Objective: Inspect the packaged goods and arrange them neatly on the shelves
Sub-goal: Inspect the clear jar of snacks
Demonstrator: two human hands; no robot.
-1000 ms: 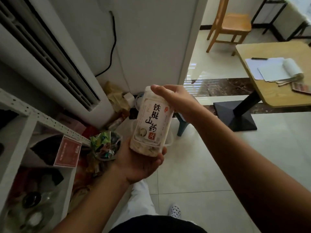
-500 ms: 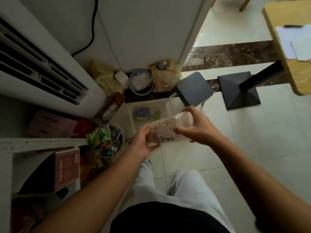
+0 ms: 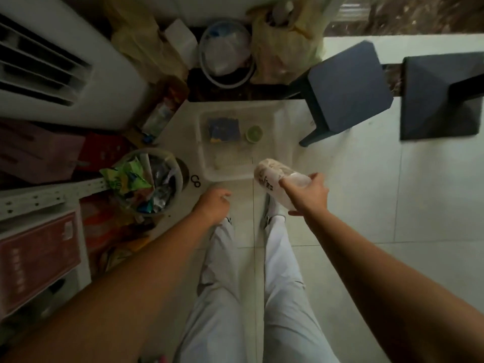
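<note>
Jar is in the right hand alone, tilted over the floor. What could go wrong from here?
1. The jar is tilted and gripped near one end by the right hand, the left hand off it; a slip would likely drop it onto the clear bin or tiles.
2. The heaped snack bowl sits near the left hand; a careless sweep toward the shelf could spill packets.

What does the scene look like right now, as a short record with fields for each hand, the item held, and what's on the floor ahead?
Right hand: grips a labelled jar, tilted, above the floor
Left hand: holds nothing, fingers loosely curled
Floor ahead: clear bin holding a blue packet and a green round item
Left side: basket of snack packets, beside a shelf rail
</note>
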